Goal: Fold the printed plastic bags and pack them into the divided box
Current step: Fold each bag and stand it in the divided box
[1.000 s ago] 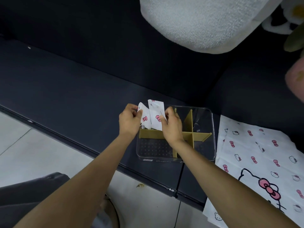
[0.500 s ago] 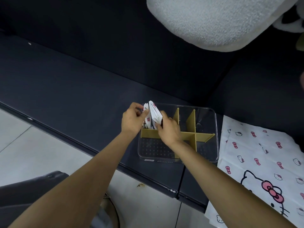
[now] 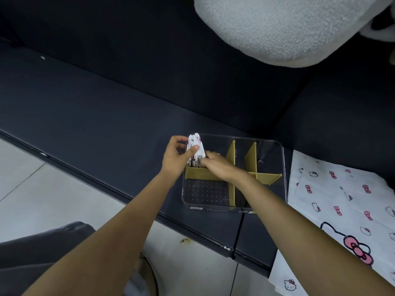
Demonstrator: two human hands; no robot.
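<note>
a clear plastic box (image 3: 277,167) with tan dividers (image 3: 232,154) is set on a dark seat surface (image 3: 96,116), close to its front edge. the dividers cut the box into several compartments. in the far left compartment a small bundle of folded printed bags (image 3: 196,150) is stood upright, white with pink bow marks, and its top rises above the rim of the box.

the bundle is held from the left side by the left hand (image 3: 176,158): the thumb is pressed on the front face of the bags and the other fingers are curled around the far left corner of the box, so the bags are pinched by this hand. the right hand (image 3: 218,166) is reached into the same compartment, just right of the bundle, with the fingers bent downwards against the lower part of the bags (it cannot be told whether something is gripped there, because the fingertips are hidden behind the bags and the divider).

to the right of the box, a flat stack of unfolded printed bags (image 3: 342,201) is laid on the seat, partly hanging over the edge. a white fuzzy cushion (image 3: 277,28) is seen at the top. a pale tiled floor (image 3: 53,199) is seen below the seat edge.
</note>
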